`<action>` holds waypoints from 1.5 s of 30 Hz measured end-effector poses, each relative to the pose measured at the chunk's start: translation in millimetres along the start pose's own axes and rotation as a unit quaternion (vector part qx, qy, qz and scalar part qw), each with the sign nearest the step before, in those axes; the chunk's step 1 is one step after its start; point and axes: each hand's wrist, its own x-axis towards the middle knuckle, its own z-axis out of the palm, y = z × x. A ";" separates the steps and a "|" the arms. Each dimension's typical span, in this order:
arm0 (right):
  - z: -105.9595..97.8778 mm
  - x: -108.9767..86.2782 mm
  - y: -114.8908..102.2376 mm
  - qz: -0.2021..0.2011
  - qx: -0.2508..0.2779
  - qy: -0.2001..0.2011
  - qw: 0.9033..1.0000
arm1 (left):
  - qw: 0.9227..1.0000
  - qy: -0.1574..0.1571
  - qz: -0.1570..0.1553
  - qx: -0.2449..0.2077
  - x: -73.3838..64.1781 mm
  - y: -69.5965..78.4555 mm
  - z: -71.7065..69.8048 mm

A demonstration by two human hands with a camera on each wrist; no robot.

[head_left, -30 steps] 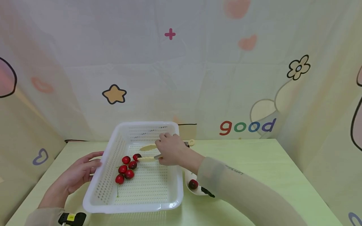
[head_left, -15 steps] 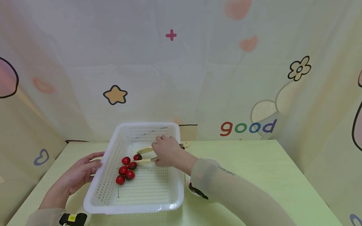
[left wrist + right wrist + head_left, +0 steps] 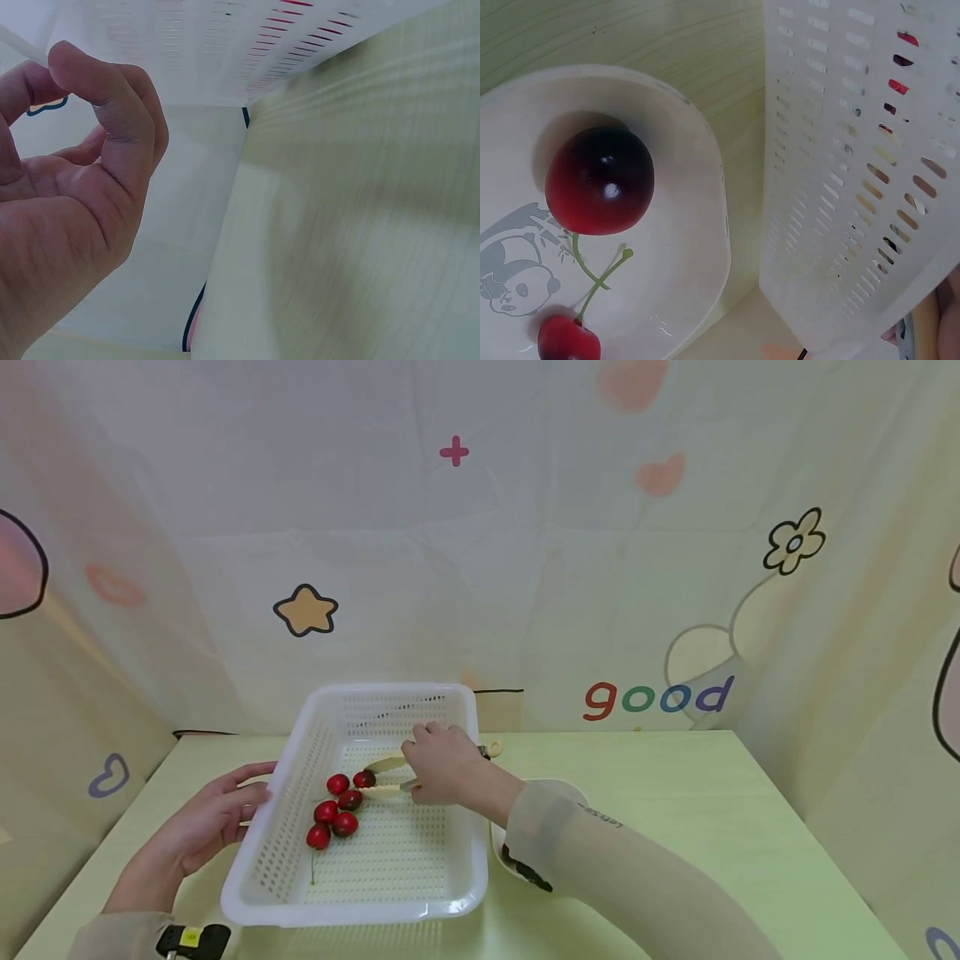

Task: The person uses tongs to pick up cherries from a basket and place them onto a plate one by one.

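The right hand (image 3: 444, 766) grips a pair of tongs (image 3: 384, 791) inside a white slotted basket (image 3: 360, 913). The two arms of the tongs stand spread, and their tips lie on either side of a dark red cherry (image 3: 364, 778); whether they touch it cannot be told. Five more cherries (image 3: 345, 824) lie clustered next to it toward the left of the basket's floor, the nearest with a long stem. The left hand (image 3: 217, 817) holds the basket's left rim with curled fingers. Just right of the basket, partly under the right sleeve (image 3: 622, 852), a white bowl (image 3: 690, 270) with a panda print stands on the pale green worktop (image 3: 645, 802), two cherries (image 3: 600, 180) in it. A patterned curtain (image 3: 480, 593) hangs behind, with "good" in coloured letters.
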 end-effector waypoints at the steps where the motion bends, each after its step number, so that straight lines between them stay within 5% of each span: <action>1: 0.6 -0.3 0.4 -0.001 0.001 0.002 1.000 | 1.000 0.000 0.000 0.000 0.0 0.0 0.1; 23: -12.0 -14.7 12.4 0.013 0.024 0.030 0.999 | 1.000 -0.002 0.005 -0.013 1.7 -2.1 -0.2; 45: -14.7 -49.5 38.8 0.037 0.113 0.075 0.990 | 1.000 0.010 -0.003 -0.002 -0.9 -0.8 1.5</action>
